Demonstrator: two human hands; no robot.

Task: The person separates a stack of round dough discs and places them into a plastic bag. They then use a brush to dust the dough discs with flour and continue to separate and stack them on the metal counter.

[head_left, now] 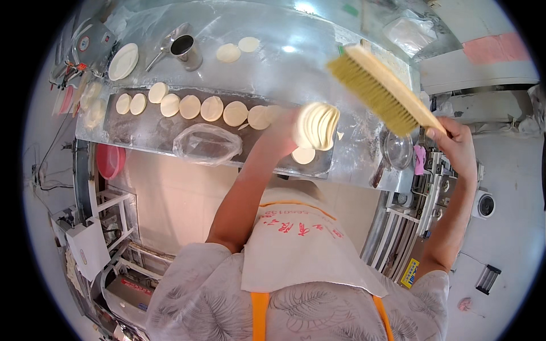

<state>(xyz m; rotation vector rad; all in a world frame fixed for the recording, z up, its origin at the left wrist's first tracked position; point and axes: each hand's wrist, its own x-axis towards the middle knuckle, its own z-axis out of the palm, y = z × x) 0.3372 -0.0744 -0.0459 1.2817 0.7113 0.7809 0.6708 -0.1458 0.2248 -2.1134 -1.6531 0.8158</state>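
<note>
Grey leaf-printed cloth shirt (321,317) fills six o'clock; at one, the left hand (286,129) clasps a fanned stack of cream, dough-like discs (317,126), partly blocking a row of pale discs (211,108) toward ten; at two, the right hand (455,142) grips a yellow-bristled wooden brush (382,91).

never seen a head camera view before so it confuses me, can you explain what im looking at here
There is one picture, taken by a wide fisheye camera on a person's head, looking down, so straight edges bend toward the rim. No robot here: both bare hands are the wearer's own. The left hand, partly blurred, holds a stack of pale, dough-like rounds. The right hand grips a wooden brush by its handle, bristles facing left. On the metal table is a dark board with a row of similar rounds and a clear plastic bag. Farther back stand a metal cup and a white plate.
</note>
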